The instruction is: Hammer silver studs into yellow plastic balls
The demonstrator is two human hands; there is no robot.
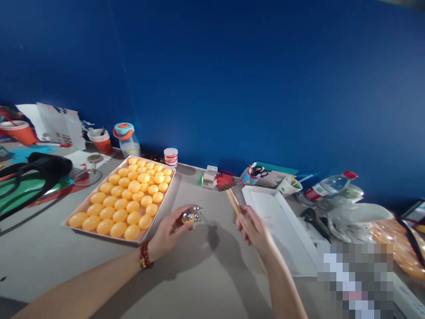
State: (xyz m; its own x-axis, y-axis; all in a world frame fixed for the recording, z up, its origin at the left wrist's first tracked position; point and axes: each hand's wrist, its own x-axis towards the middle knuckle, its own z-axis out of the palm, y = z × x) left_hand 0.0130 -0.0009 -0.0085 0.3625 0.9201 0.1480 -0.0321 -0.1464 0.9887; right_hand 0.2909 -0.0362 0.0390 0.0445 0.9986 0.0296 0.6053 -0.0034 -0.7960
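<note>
At table (pixel 206 283) | left hand (pixel 171 228) angled inward, curled round silver object (pixel 187 216) | right hand (pixel 254 227) clasping tan strip (pixel 233 201)

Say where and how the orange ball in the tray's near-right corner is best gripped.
Probably across its upper half, from above: the orange ball is round, and neighbouring balls plus the walls of the tray crowd its sides.
</note>
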